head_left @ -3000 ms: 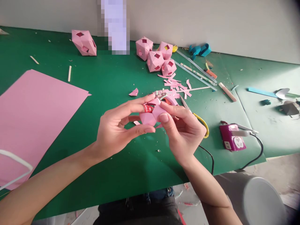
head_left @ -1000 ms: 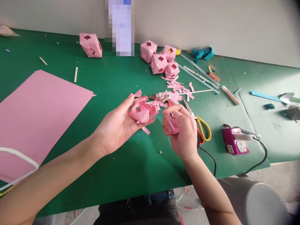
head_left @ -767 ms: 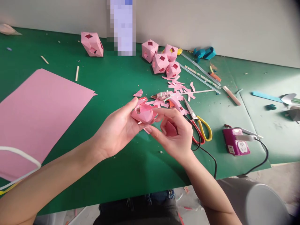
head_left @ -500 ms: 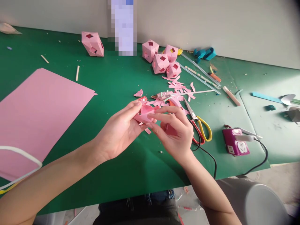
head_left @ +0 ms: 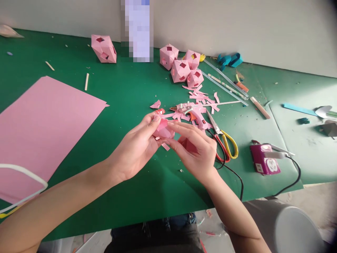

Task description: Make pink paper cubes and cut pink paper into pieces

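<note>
My left hand [head_left: 135,147] cups a crumpled, half-folded pink paper piece [head_left: 163,129] between thumb and fingers, just above the green table [head_left: 126,91]. My right hand [head_left: 196,149] meets it from the right, its index finger and thumb pinching the paper's edge, while a second folded pink paper bit [head_left: 187,144] rests in its palm. Both hands touch around the paper. A small red scrap [head_left: 160,111] pokes out behind my left fingertips.
A large pink sheet [head_left: 44,123] lies at left. Several finished pink paper cubes [head_left: 181,66] and one more [head_left: 103,49] stand at the back. Pink scraps [head_left: 200,96], scissors [head_left: 223,138], a glue gun [head_left: 196,117], glue sticks [head_left: 223,79] and a purple power socket [head_left: 264,160] with cable lie at right.
The hands came apart, the folded piece loosening in my left hand and a bit staying in my right. They have now closed together again on the pink paper.
</note>
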`<state>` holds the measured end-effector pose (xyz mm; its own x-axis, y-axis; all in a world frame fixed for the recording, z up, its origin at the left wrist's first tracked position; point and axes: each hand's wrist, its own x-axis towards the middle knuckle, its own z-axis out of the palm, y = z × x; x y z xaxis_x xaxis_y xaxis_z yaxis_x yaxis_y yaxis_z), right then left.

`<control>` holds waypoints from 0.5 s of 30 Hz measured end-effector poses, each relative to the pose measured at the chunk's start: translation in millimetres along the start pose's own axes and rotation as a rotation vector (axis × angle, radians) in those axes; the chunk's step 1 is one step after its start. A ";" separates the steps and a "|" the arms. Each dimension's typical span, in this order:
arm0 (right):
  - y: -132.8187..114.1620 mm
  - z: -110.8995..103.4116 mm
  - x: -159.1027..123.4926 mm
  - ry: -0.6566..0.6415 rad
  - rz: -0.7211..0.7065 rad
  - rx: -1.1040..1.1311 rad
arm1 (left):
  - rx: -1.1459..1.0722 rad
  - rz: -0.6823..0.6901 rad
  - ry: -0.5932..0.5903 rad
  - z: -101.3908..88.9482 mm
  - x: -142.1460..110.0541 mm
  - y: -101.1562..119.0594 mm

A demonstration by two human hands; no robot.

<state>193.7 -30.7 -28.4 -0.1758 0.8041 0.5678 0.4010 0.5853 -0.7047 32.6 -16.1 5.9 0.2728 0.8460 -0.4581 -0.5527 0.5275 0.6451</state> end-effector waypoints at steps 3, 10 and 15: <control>0.6 0.1 -0.2 -0.013 0.005 -0.005 | 0.019 0.006 0.005 -0.5 0.0 -2.1; -1.1 0.7 2.2 -0.020 0.035 0.018 | 0.034 0.019 -0.017 -1.8 -0.7 -5.7; 0.0 1.6 2.4 -0.027 0.052 0.034 | 0.027 0.004 -0.037 -2.3 -0.7 -5.6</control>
<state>191.9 -28.6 -27.8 -0.1794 0.8360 0.5186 0.3794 0.5451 -0.7476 33.7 -19.8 1.3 0.2997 0.8501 -0.4331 -0.5323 0.5257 0.6635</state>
